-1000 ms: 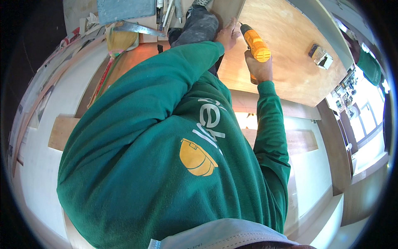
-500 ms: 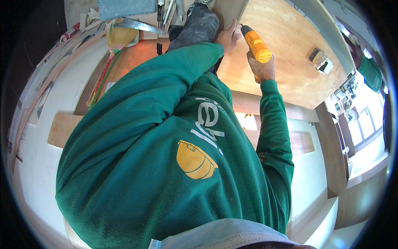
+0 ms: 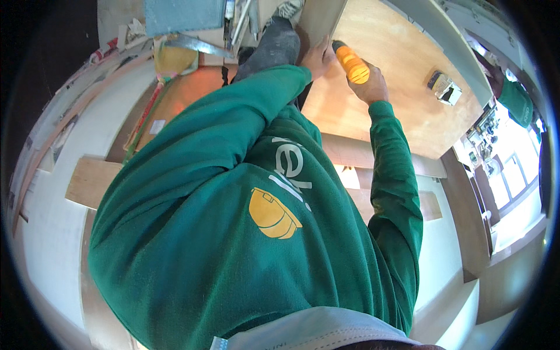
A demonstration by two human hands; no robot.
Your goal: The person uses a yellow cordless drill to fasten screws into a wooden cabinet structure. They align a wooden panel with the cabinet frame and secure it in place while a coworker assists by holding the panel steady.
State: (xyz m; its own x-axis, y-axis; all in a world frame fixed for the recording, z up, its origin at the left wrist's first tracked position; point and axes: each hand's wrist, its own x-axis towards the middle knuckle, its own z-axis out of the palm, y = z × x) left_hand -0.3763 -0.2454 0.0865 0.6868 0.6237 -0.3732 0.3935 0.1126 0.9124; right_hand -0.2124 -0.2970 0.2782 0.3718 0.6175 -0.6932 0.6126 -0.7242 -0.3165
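Observation:
My right hand (image 3: 373, 86) is wrapped round an orange cordless drill (image 3: 353, 67); its handle is mostly hidden by the hand. The drill's black nose points up and left, at the edge where a large light plywood panel (image 3: 396, 64) meets an upright side board (image 3: 318, 23). My left hand (image 3: 318, 60) rests against that side board, just left of the drill's nose. Its fingers are stretched out along the board, and no object shows in them. Whether a screw sits at the drill tip is too small to tell.
A small opened box (image 3: 446, 88) lies on the panel's right part. To the left are a broom (image 3: 175, 61), a handsaw (image 3: 195, 44) and a blue-grey box (image 3: 184, 16). My bent leg (image 3: 271, 49) is beside the side board. Another person's green sleeve (image 3: 516, 104) shows far right.
The drill and my right hand have shifted slightly left, bringing the drill's nose to the panel edge. My left hand's fingers, earlier bent close to the drill tip, now lie along the board.

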